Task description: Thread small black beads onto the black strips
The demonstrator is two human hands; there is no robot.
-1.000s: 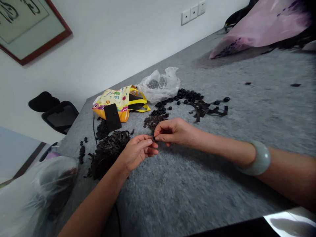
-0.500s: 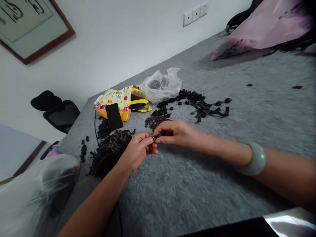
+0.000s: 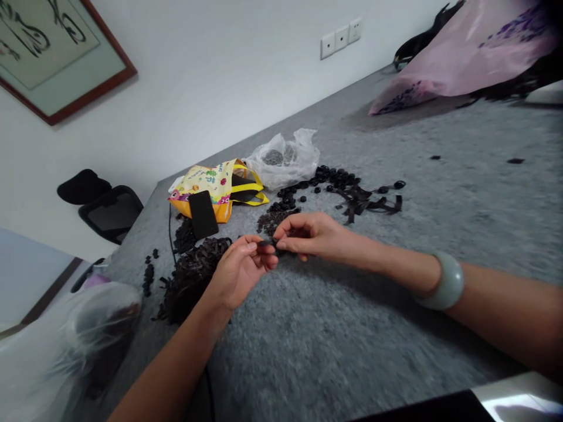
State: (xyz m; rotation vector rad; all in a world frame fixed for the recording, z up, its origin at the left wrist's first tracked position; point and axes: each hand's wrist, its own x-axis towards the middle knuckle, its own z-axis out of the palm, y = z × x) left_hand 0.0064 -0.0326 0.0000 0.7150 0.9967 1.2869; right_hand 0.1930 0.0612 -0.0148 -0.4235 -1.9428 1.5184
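My left hand (image 3: pixel 241 266) pinches a small black round piece (image 3: pixel 265 242) between thumb and fingers, its flat side turned partly up. Fingertips of my right hand (image 3: pixel 308 234) are closed at the right edge of that piece; whether they hold another small part there cannot be made out. A pale green bangle (image 3: pixel 444 280) circles the right wrist. Just behind the hands is a heap of tiny dark bits (image 3: pixel 273 221), with black round pieces (image 3: pixel 336 174) spread beyond it. A pile of black strips (image 3: pixel 193 275) lies beside my left hand.
On the grey table (image 3: pixel 334 340) stand a yellow bag (image 3: pixel 206 179), a leaning black phone (image 3: pixel 203 214) and a white plastic bag (image 3: pixel 288 161). Loose black strips (image 3: pixel 363 202) lie right of centre. A pink bag (image 3: pixel 457 64) rests at the far right. A chair (image 3: pixel 109 211) is beyond the left edge.
The black round piece has tipped and shows more of its flat side in my left fingers. My right fingertips have shifted slightly at its edge. The view has turned a little.
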